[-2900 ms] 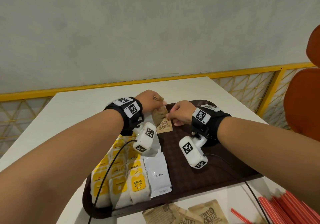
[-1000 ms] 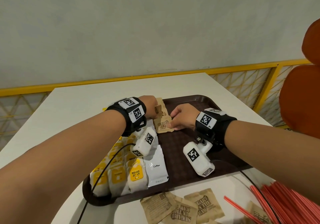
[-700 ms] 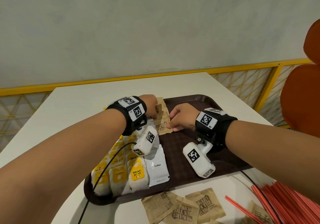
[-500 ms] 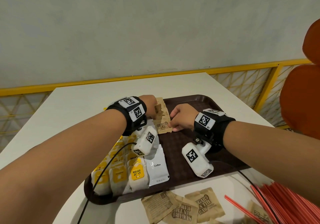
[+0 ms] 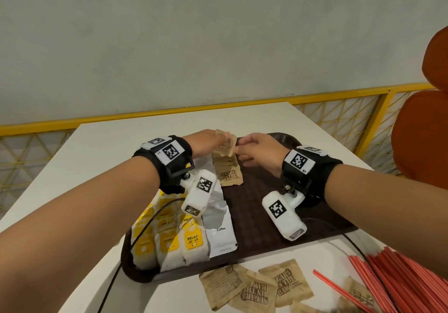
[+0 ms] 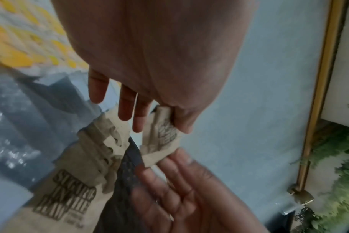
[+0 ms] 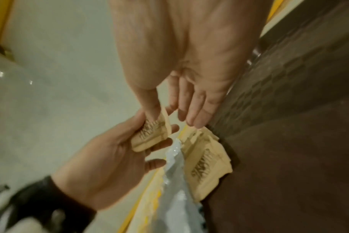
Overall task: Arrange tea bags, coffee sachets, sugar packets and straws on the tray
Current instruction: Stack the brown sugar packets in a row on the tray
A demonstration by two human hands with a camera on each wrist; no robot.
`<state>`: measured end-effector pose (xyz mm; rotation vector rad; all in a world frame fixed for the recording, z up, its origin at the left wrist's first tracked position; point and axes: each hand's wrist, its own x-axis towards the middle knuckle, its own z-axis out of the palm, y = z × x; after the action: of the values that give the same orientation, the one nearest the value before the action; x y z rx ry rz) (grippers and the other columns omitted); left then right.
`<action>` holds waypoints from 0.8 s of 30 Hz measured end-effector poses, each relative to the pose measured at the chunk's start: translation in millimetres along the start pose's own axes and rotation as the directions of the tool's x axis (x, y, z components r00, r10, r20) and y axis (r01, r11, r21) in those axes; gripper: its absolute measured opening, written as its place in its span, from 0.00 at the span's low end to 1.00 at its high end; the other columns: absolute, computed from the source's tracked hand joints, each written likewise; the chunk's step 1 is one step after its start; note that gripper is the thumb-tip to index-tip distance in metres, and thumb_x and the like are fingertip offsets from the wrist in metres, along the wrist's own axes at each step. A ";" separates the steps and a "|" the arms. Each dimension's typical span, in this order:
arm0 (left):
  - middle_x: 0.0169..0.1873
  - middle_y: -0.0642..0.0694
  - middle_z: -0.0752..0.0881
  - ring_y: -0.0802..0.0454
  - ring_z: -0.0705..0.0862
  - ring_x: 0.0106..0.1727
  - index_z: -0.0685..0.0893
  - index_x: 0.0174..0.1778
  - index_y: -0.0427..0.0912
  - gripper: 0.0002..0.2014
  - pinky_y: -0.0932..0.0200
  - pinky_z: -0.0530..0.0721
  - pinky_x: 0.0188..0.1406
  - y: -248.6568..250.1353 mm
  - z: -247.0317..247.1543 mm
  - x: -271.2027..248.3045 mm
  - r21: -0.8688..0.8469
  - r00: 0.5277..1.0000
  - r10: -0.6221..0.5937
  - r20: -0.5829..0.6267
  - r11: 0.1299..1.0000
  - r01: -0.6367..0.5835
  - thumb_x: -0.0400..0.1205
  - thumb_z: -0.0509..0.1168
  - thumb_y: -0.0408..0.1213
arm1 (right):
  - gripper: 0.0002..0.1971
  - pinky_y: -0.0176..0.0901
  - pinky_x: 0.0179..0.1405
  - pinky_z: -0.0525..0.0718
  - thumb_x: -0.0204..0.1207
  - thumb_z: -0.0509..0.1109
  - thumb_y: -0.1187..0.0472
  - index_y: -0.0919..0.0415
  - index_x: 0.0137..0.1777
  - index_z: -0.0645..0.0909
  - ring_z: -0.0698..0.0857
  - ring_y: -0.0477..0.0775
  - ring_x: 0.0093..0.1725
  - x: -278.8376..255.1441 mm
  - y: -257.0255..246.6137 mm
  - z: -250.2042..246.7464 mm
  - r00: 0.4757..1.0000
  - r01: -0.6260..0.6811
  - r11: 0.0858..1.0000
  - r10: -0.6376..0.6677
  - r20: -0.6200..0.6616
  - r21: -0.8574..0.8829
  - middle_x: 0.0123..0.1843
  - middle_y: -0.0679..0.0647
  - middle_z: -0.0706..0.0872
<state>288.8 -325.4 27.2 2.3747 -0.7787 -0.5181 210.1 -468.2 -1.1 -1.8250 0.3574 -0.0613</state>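
2 hands meet on 1 brown sugar packet [image 5: 226, 145] above the tray's [image 5: 278, 218] far end: the left hand [image 5: 206, 140] pinches it, and the right hand [image 5: 257, 150] takes its opposite edge between thumb and finger. The row of laid packets [image 5: 229, 172] lies just below, running toward the person, nearer the left hand.

The head view looks forward and down from above the desk [image 5: 254, 118], taking in both forearms, the whole tray [image 5: 266, 206] and a wall behind. The left wrist view sits under the left hand [image 6: 155, 52], very near, looking along the palm to the fingers. The right wrist view does the same under the right hand [image 7: 189, 47], facing the opposite way across the tray. Both wrist views are blurred. All three share the far end of the tray, where the two hands meet at one sugar packet [image 5: 225, 146] above a stack of packets [image 5: 229, 172].
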 end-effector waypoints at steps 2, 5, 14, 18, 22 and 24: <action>0.72 0.46 0.76 0.47 0.75 0.69 0.72 0.76 0.51 0.24 0.54 0.70 0.68 0.4 3.3 -6.6 -0.053 0.999 0.034 0.035 0.998 -0.032 0.88 0.45 0.54 | 0.08 0.40 0.45 0.87 0.78 0.71 0.67 0.62 0.55 0.79 0.87 0.52 0.49 -1.8 -5.0 -0.9 0.998 0.026 0.977 -0.038 0.053 0.211 0.51 0.59 0.87; 0.70 0.48 0.78 0.49 0.75 0.71 0.71 0.77 0.52 0.21 0.58 0.69 0.66 -0.5 5.0 -13.2 -0.049 0.989 0.110 0.095 0.993 -0.106 0.89 0.47 0.50 | 0.05 0.39 0.39 0.87 0.77 0.71 0.71 0.63 0.50 0.80 0.87 0.53 0.43 -5.1 -6.7 -4.7 0.999 0.007 0.969 -0.016 0.034 0.245 0.47 0.61 0.87; 0.48 0.48 0.89 0.53 0.84 0.49 0.90 0.46 0.43 0.05 0.56 0.82 0.54 -8.8 0.4 7.2 0.359 0.995 0.074 -0.068 0.932 -0.045 0.79 0.71 0.39 | 0.08 0.43 0.41 0.88 0.73 0.73 0.75 0.64 0.38 0.79 0.85 0.53 0.34 -18.5 18.6 1.6 0.984 -0.164 0.962 0.176 0.038 -0.221 0.43 0.65 0.88; 0.48 0.50 0.89 0.54 0.85 0.50 0.91 0.48 0.43 0.08 0.61 0.80 0.46 -6.9 9.2 12.5 0.457 0.999 0.023 -0.031 0.889 -0.006 0.76 0.73 0.40 | 0.10 0.42 0.37 0.87 0.73 0.73 0.74 0.62 0.35 0.79 0.82 0.51 0.28 -15.7 14.8 5.5 0.986 -0.155 0.946 0.166 0.015 -0.285 0.34 0.61 0.85; 0.45 0.52 0.90 0.54 0.86 0.48 0.90 0.46 0.46 0.09 0.61 0.77 0.40 -9.3 19.3 15.5 0.532 0.998 -0.006 -0.056 0.846 0.035 0.76 0.74 0.46 | 0.11 0.44 0.39 0.87 0.73 0.72 0.75 0.62 0.34 0.77 0.81 0.51 0.28 -15.5 9.4 7.3 0.987 -0.147 0.946 0.159 0.016 -0.290 0.32 0.60 0.83; 0.45 0.51 0.90 0.53 0.86 0.48 0.90 0.46 0.46 0.10 0.60 0.79 0.40 -10.4 22.9 16.8 0.538 0.998 -0.022 -0.056 0.841 0.049 0.75 0.73 0.47 | 0.11 0.45 0.40 0.87 0.73 0.72 0.75 0.62 0.35 0.77 0.81 0.51 0.28 -15.8 8.5 7.3 0.988 -0.142 0.949 0.154 0.020 -0.281 0.31 0.60 0.83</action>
<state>293.9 -338.4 0.3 2.9124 -0.9592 -0.2726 194.9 -459.1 -9.1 -2.0678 0.4921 0.1380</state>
